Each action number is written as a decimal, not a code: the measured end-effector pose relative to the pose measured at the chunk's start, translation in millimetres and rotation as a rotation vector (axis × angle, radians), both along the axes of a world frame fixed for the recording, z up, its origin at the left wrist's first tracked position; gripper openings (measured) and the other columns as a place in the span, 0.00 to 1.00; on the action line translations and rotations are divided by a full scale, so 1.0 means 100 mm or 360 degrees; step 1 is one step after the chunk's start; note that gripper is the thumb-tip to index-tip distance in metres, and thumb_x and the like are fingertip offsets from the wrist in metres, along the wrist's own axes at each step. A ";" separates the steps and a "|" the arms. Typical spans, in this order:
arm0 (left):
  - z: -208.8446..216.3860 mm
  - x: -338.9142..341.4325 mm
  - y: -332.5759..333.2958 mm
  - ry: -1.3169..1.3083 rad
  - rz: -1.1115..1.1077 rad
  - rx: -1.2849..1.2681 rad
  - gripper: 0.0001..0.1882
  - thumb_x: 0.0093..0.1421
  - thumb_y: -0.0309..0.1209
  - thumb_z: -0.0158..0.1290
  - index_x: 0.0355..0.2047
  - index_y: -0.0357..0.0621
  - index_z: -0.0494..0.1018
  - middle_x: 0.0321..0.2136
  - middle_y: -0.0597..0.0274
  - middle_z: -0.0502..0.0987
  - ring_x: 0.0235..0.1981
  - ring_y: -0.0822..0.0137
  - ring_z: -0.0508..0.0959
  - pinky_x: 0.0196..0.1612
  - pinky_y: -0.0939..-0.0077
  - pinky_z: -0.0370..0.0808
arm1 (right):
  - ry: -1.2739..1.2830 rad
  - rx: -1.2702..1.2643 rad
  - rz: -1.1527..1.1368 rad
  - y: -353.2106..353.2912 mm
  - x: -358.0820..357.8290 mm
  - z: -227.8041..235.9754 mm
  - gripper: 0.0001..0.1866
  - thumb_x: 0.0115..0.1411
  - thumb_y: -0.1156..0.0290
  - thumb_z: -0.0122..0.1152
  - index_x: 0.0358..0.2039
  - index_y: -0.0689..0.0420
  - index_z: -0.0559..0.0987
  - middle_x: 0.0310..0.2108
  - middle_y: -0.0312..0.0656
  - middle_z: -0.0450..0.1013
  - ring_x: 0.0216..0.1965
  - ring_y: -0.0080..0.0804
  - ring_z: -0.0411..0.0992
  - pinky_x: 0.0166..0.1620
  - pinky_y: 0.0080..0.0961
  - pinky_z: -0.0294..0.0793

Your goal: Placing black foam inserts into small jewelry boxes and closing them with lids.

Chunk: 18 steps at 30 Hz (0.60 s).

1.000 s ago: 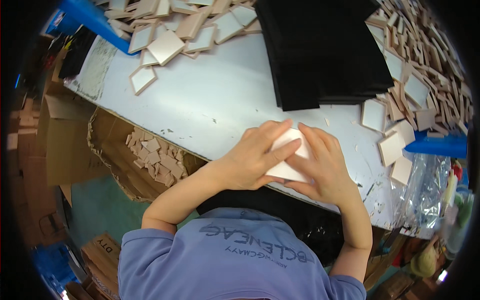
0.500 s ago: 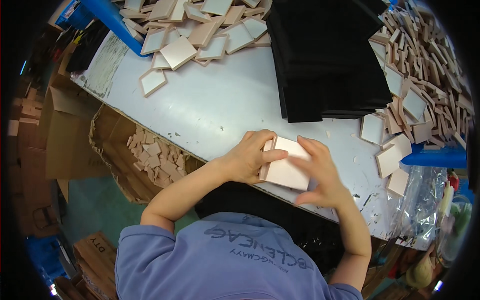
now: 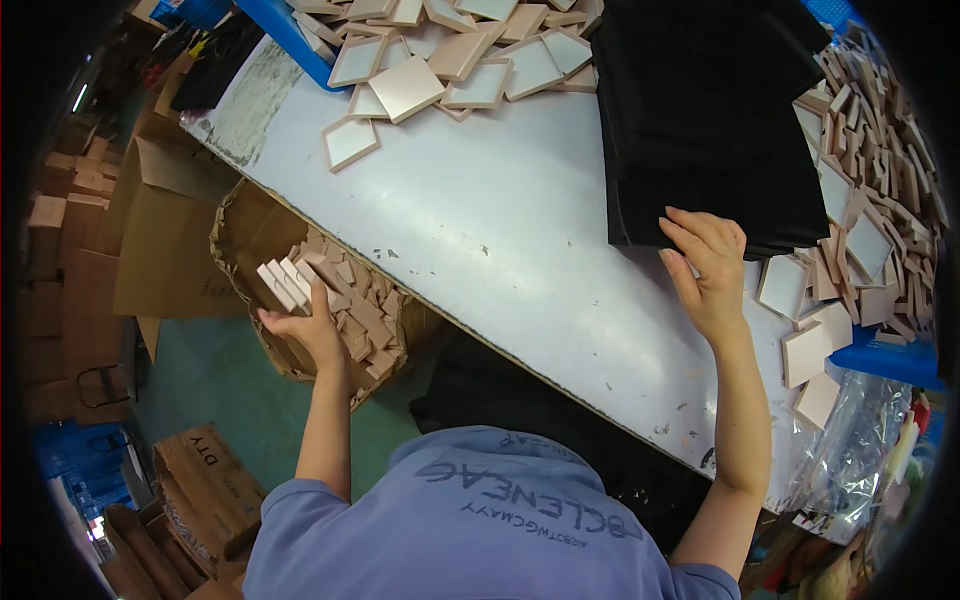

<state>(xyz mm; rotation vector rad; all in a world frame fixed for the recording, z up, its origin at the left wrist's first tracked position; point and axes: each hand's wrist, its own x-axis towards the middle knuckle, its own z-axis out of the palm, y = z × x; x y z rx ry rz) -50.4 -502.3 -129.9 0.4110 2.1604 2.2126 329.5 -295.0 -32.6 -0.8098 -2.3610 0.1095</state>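
Note:
Over the cardboard carton (image 3: 222,235) at the left, my left hand (image 3: 318,332) has its thumb and fingers apart. Several pale pink shallow box pieces (image 3: 285,284) stand fanned out right at its fingertips. Whether the fingers still touch them is hard to make out. My right hand (image 3: 712,275) reaches to the near edge of the stack of black sheets (image 3: 705,150) on the table. Its fingers lie over the top of the stack, and the thumb is spread below them near the front edge.
On the white table (image 3: 450,220), loose shallow pieces (image 3: 410,88) lie at the far side. A larger heap (image 3: 880,150) fills the right, by a blue tray (image 3: 890,358). Clear plastic bags (image 3: 850,445) hang over the near right edge. An open carton (image 3: 205,480) stands lower left.
My left hand has moved left from the table edge to the carton with the pale pink pieces. My right hand has left them and moved up to the black stack. The view has shifted.

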 end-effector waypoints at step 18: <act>0.55 0.97 0.84 0.1497 -0.2001 -0.0753 0.16 0.44 0.32 0.64 0.33 0.43 0.74 0.57 0.39 0.61 0.56 0.43 0.64 0.56 0.54 0.61 | 0.1016 -0.0021 -0.0430 -0.70 -0.01 -0.02 0.10 0.51 0.81 0.58 0.35 0.58 0.80 0.28 0.33 0.67 0.31 0.20 0.63 0.37 0.21 0.63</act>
